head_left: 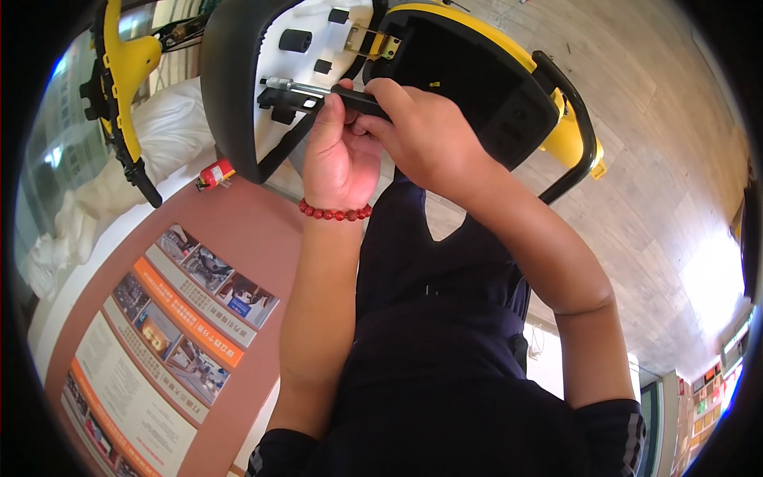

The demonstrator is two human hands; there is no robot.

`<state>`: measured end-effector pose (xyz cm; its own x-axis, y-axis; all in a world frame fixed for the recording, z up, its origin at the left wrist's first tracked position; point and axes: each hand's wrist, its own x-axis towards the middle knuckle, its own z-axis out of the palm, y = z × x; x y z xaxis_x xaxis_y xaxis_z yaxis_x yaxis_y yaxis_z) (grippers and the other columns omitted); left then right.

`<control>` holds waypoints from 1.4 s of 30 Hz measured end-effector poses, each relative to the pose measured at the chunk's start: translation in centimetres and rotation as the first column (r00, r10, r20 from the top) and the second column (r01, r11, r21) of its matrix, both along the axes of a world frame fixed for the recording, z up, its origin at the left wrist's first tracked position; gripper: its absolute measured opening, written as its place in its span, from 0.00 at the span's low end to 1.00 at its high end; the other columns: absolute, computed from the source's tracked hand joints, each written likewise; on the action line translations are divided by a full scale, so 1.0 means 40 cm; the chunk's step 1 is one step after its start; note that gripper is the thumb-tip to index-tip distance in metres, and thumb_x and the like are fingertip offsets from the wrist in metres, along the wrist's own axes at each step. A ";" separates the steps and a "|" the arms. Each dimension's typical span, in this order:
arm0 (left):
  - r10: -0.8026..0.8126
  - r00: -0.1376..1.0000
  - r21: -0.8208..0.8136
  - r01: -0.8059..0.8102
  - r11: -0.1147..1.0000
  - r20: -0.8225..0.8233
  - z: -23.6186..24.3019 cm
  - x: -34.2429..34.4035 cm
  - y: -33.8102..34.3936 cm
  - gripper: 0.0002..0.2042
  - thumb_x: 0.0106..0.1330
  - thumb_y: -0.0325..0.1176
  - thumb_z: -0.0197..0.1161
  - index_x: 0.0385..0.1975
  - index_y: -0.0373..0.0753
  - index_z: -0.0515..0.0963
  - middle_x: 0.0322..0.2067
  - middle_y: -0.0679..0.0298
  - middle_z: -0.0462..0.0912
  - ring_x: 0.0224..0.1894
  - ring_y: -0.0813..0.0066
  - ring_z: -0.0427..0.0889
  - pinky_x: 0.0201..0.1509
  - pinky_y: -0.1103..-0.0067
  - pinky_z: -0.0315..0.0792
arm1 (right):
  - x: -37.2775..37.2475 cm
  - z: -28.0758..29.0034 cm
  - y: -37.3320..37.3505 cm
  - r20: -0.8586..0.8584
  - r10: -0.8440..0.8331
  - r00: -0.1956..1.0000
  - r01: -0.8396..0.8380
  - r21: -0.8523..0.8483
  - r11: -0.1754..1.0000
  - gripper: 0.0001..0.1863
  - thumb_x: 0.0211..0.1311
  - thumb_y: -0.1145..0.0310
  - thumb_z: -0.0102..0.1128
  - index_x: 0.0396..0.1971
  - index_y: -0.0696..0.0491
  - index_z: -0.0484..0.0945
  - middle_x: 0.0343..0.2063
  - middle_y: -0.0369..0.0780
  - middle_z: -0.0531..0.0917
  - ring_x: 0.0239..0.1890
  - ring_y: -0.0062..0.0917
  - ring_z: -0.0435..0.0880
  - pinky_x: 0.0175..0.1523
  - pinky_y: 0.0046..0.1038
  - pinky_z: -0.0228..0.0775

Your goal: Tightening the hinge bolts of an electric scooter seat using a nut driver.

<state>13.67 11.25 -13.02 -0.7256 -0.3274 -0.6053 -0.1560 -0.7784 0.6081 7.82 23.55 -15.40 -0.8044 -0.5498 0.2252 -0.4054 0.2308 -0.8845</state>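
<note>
The seat (230, 79) of a yellow and black scooter is tipped up, its white underside (318, 56) facing me. Against that underside points a socket driver (306, 87) with a metal shaft and a black handle. My right hand (433, 135) is closed round the handle. My left hand (343, 167), below a red bead bracelet, closes its thumb and fingers on the tool where shaft meets handle; some fingers are hidden. The socket end is beside a black latch piece (288, 103) on the underside. I cannot tell whether the socket sits on a fastener.
A metal hinge (388, 46) joins the seat to the open black storage bin (469, 71). A black rear rail (584, 119) curves round at the right. Handlebar parts (127, 71), a red fire extinguisher (214, 173) and a reddish-brown display panel (262, 215) are on the left.
</note>
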 end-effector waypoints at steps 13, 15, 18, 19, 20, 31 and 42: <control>0.031 0.998 0.001 -0.031 1.000 0.051 0.033 -0.016 0.028 0.12 0.63 0.39 0.57 0.41 0.39 0.74 0.26 0.70 0.72 0.32 0.80 0.70 0.42 0.80 0.66 | 0.016 -0.017 -0.012 0.009 -0.058 0.998 0.059 -0.104 0.993 0.19 0.66 0.54 0.43 0.30 0.57 0.70 0.10 0.28 0.61 0.12 0.12 0.53 0.16 0.16 0.46; 0.027 0.999 0.063 -0.029 0.998 0.022 0.033 -0.012 0.021 0.13 0.63 0.39 0.57 0.41 0.39 0.73 0.26 0.70 0.72 0.32 0.80 0.70 0.42 0.80 0.66 | -0.031 0.019 0.021 0.760 0.623 -0.184 0.098 -0.617 0.781 0.20 0.66 0.54 0.43 0.31 0.58 0.70 0.12 0.30 0.65 0.14 0.14 0.60 0.19 0.17 0.54; -0.146 0.979 0.088 0.160 0.983 -0.139 0.020 0.004 -0.001 0.13 0.64 0.40 0.56 0.42 0.39 0.73 0.28 0.69 0.73 0.33 0.79 0.70 0.43 0.79 0.66 | -0.048 0.040 0.029 0.810 0.559 -0.178 0.109 -0.548 0.829 0.20 0.66 0.53 0.43 0.31 0.58 0.70 0.14 0.31 0.67 0.16 0.15 0.63 0.21 0.17 0.58; -0.079 0.995 0.041 0.082 0.996 -0.062 0.011 -0.002 0.006 0.14 0.64 0.40 0.55 0.43 0.39 0.73 0.28 0.69 0.72 0.32 0.79 0.70 0.44 0.79 0.66 | -0.030 0.047 0.005 0.886 0.283 0.367 -0.033 -0.292 0.956 0.20 0.65 0.54 0.44 0.30 0.58 0.70 0.13 0.31 0.67 0.15 0.15 0.62 0.21 0.17 0.57; -0.007 1.000 -0.012 0.007 1.000 0.011 0.006 -0.005 0.011 0.14 0.64 0.41 0.55 0.43 0.39 0.72 0.29 0.68 0.72 0.32 0.79 0.69 0.44 0.79 0.66 | -0.014 0.036 0.001 0.887 0.282 0.365 -0.031 -0.291 0.956 0.20 0.65 0.54 0.44 0.30 0.58 0.70 0.13 0.31 0.67 0.15 0.15 0.62 0.21 0.17 0.57; -0.175 0.981 -0.037 0.172 0.984 -0.089 -0.009 0.009 -0.011 0.17 0.63 0.43 0.55 0.48 0.41 0.70 0.36 0.64 0.75 0.38 0.73 0.73 0.48 0.72 0.68 | -0.034 0.026 -0.005 0.816 0.269 0.511 -0.045 -0.288 0.957 0.15 0.63 0.60 0.48 0.30 0.59 0.70 0.18 0.34 0.72 0.15 0.19 0.65 0.21 0.21 0.61; -0.050 0.999 0.007 0.050 0.999 -0.021 0.013 -0.007 0.012 0.15 0.61 0.39 0.59 0.43 0.38 0.72 0.24 0.72 0.70 0.28 0.82 0.65 0.43 0.81 0.65 | -0.061 0.049 0.013 0.917 0.388 0.091 0.002 -0.390 0.921 0.17 0.64 0.58 0.47 0.33 0.60 0.71 0.15 0.34 0.71 0.13 0.16 0.64 0.20 0.20 0.58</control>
